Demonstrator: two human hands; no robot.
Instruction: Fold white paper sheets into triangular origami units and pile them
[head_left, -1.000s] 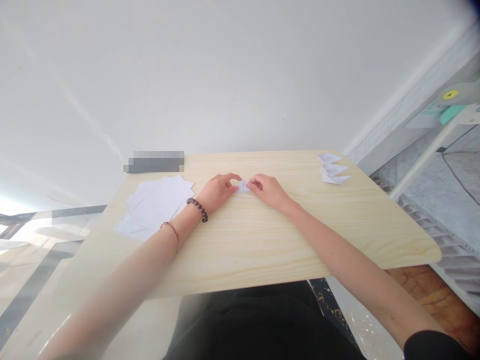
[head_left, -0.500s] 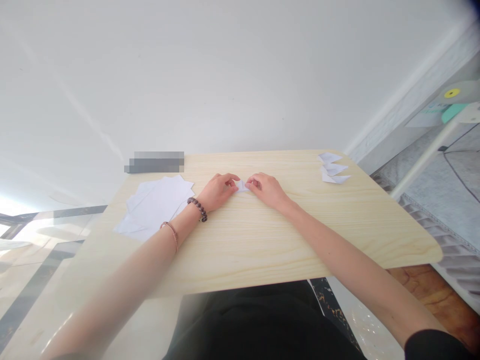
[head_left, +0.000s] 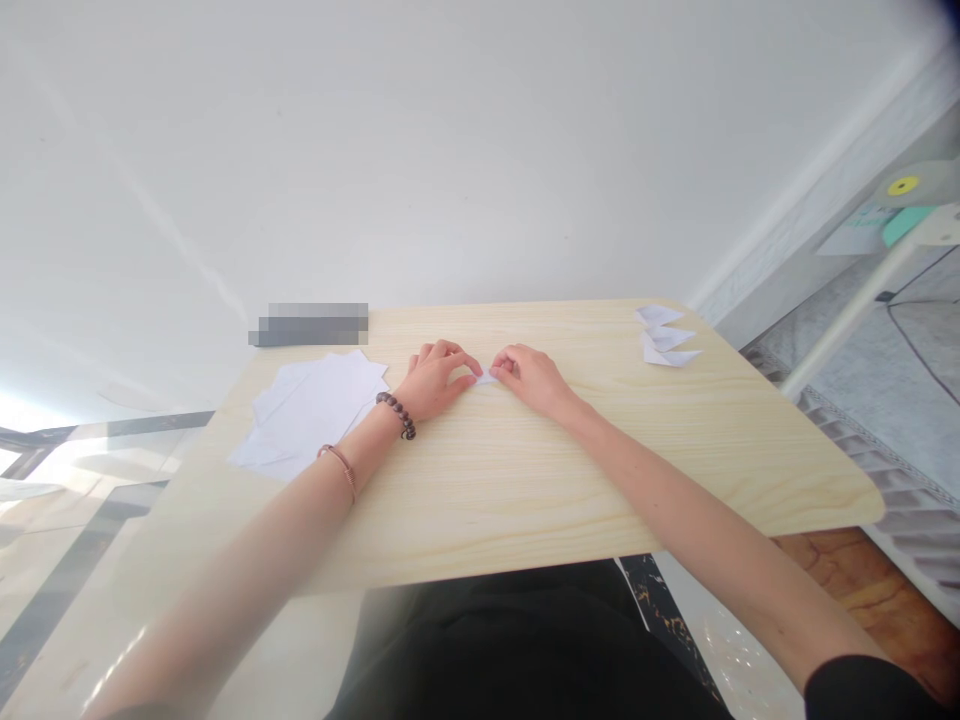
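A small piece of folded white paper (head_left: pixel 486 379) lies on the wooden table between my two hands, mostly covered by fingertips. My left hand (head_left: pixel 439 380), with a beaded bracelet at the wrist, pinches its left end between thumb and index finger; the other fingers are raised. On the other end, my right hand (head_left: pixel 531 380) has its thumb and curled fingers closed on the paper. Which folds the paper carries is too small to make out.
Loose white paper sheets (head_left: pixel 319 410) overlap at the table's left. Three folded paper pieces (head_left: pixel 667 337) lie in a column at the far right. A blurred dark object (head_left: pixel 311 326) is at the back left corner. The wall (head_left: pixel 480 150) stands behind the wooden table (head_left: pixel 487 500).
The upright point of the folded paper no longer shows and the piece looks flatter. My left hand's fingers have spread and lifted slightly; my right hand has barely moved.
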